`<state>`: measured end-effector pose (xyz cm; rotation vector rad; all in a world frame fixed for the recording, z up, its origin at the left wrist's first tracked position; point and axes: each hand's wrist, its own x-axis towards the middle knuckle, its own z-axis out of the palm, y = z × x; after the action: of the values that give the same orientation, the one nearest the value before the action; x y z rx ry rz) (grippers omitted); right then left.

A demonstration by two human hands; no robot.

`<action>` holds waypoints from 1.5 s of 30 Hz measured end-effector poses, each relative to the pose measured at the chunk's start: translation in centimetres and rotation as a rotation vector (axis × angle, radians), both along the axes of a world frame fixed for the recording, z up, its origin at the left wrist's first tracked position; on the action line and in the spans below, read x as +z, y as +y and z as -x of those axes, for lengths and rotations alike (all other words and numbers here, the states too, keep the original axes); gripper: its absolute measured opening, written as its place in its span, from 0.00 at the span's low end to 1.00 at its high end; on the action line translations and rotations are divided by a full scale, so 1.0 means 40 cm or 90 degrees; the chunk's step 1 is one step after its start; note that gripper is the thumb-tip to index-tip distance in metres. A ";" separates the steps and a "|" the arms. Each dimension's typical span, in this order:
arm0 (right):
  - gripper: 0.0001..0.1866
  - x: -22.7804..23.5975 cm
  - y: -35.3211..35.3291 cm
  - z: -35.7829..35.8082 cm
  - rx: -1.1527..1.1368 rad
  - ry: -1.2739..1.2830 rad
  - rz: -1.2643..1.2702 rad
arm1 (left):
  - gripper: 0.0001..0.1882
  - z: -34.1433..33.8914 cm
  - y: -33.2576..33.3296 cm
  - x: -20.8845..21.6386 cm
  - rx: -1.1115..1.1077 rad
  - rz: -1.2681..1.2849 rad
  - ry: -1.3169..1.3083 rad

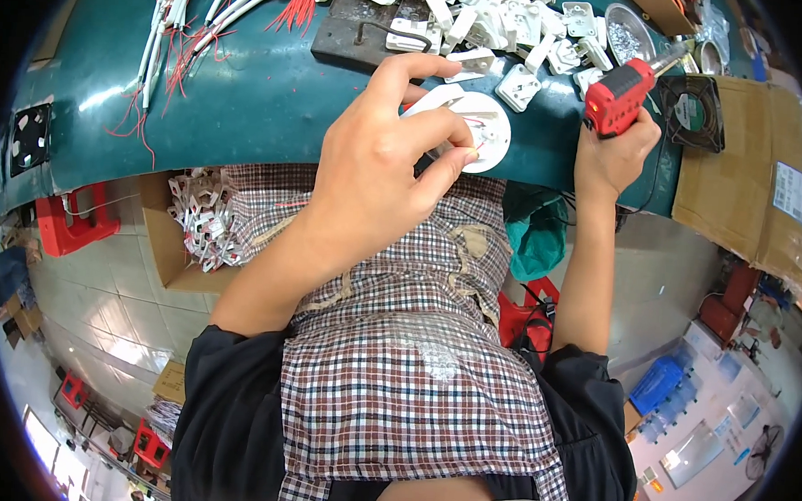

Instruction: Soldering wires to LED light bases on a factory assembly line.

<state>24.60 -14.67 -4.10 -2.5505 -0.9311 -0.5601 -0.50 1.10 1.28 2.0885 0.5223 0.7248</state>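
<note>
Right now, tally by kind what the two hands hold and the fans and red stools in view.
Round white disc under the left hand: 1
Red power screwdriver in the right hand: 1
Black square fans: 2
Red stools: 1
Total: 5

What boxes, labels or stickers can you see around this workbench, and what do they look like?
Flattened cardboard sheet: right end of the bench, brown, rectangular.
Paper label: stuck on that cardboard near the right edge, white rectangle with dark print.
Round sticker: on the hub of the black fan on the bench, green and white.
Open cardboard box: below the bench edge at left, brown, holding white plastic parts.
</note>
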 end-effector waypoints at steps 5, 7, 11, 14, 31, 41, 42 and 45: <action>0.38 0.004 -0.012 0.007 0.028 -0.041 -0.049 | 0.07 -0.003 -0.002 0.001 0.005 -0.014 -0.005; 0.38 0.005 0.007 0.015 -0.002 -0.018 -0.040 | 0.07 -0.001 -0.006 0.002 0.008 -0.007 -0.004; 0.43 -0.002 0.053 0.021 -0.043 -0.003 -0.015 | 0.08 -0.001 -0.010 -0.002 0.019 -0.016 -0.011; 0.38 -0.012 0.066 0.013 -0.053 -0.007 -0.013 | 0.08 -0.007 -0.014 -0.004 0.023 -0.025 -0.023; 0.39 -0.022 0.081 -0.024 -0.116 -0.019 0.015 | 0.37 -0.016 -0.005 0.000 -0.005 -0.125 0.009; 0.33 0.021 -0.003 0.032 0.090 0.014 -0.132 | 0.34 0.015 0.001 0.043 0.033 0.181 -0.075; 0.32 0.028 -0.013 0.045 0.103 0.034 -0.120 | 0.34 0.029 0.015 0.044 0.030 0.222 -0.083; 0.30 0.041 -0.042 0.070 0.125 0.058 -0.109 | 0.35 0.083 0.065 0.054 0.021 0.269 -0.107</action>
<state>21.79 -16.36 -2.45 -2.2820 -1.0390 -0.4421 -3.81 3.69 3.46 1.6157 0.5623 0.7310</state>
